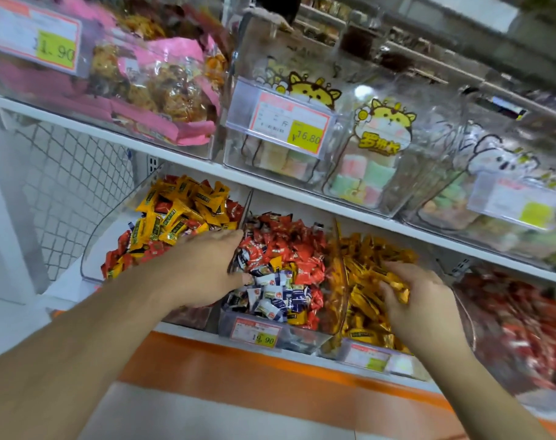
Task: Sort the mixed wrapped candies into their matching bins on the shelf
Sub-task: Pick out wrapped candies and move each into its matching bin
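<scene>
Three clear bins sit side by side on the lower shelf. The left bin (92,242) holds yellow and red wrapped candies (181,204). The middle bin (225,322) holds red candies (289,246) mixed with blue-and-white ones (270,296) and a few yellow. The right bin (340,347) is full of gold-orange candies (362,300). My left hand (203,268) reaches over the divider, fingers curled down into the middle bin's candies; what they hold is hidden. My right hand (419,300) grips a few gold-orange candies (397,285) over the right bin.
A further bin of red candies (524,328) stands at the far right, blurred. The upper shelf (181,160) carries clear bins of pink-wrapped snacks (162,90) and pastel marshmallow jars (375,166). Price tags (256,335) hang on the bin fronts. An orange strip (238,366) edges the shelf base.
</scene>
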A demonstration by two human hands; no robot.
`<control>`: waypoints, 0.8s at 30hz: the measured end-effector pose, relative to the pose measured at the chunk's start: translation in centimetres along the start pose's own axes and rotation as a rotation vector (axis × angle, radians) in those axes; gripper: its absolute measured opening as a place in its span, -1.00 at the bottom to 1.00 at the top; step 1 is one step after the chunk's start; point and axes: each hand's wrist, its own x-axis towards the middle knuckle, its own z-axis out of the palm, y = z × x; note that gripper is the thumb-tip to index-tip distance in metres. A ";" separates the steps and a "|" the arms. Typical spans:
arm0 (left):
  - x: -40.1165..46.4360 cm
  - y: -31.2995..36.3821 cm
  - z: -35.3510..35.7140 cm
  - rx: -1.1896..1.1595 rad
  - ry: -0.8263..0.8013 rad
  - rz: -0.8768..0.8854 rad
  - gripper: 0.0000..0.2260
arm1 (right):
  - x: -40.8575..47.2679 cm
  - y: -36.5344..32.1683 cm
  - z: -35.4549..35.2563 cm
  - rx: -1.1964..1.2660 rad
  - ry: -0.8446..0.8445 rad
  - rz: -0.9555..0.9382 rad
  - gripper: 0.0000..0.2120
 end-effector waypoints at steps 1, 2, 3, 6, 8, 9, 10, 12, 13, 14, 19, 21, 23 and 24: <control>-0.1 0.2 0.1 -0.002 0.020 -0.004 -0.22 | 0.0 -0.3 0.3 0.014 -0.030 -0.026 -0.71; -0.1 0.5 0.0 -0.003 0.040 -0.007 -0.22 | 0.2 -0.8 0.6 0.042 -0.059 -0.066 -0.72; -0.1 0.8 0.0 -0.004 0.056 -0.012 -0.24 | 0.6 -1.6 0.9 0.079 -0.086 -0.106 -0.74; 0.2 1.2 -0.2 0.009 0.060 -0.034 -0.32 | 2.1 -4.9 1.8 0.186 -0.178 -0.210 -0.75; 0.4 1.2 -0.1 0.018 0.047 -0.038 -0.32 | 3.5 -7.1 2.9 0.241 -0.261 -0.269 -0.72; 0.4 1.1 -0.1 0.023 0.040 -0.034 -0.30 | 4.1 -7.9 3.7 0.254 -0.290 -0.302 -0.70; 0.4 1.0 0.0 0.028 0.034 -0.028 -0.28 | 4.7 -8.7 4.6 0.252 -0.311 -0.338 -0.69; 0.4 0.7 0.2 0.033 0.026 -0.017 -0.23 | 5.6 -9.6 6.3 0.214 -0.342 -0.392 -0.67; 0.5 0.6 0.3 0.036 0.025 -0.013 -0.22 | 5.8 -9.9 7.0 0.186 -0.357 -0.396 -0.66; 0.6 0.4 0.3 0.037 0.025 -0.012 -0.21 | 6.0 -10.0 7.5 0.148 -0.368 -0.398 -0.65; 1.1 0.0 0.4 0.046 0.027 0.003 -0.21 | 6.1 -10.1 8.4 0.046 -0.319 -0.435 -0.75; 1.1 0.1 0.4 0.047 0.036 0.001 -0.21 | 6.0 -9.7 8.4 0.063 -0.276 -0.434 -0.76; 1.0 0.3 0.4 0.041 0.048 -0.004 -0.22 | 5.8 -9.3 7.8 0.119 -0.228 -0.396 -0.76; 0.9 0.4 0.4 0.038 0.051 -0.009 -0.22 | 5.6 -9.1 7.3 0.159 -0.206 -0.362 -0.75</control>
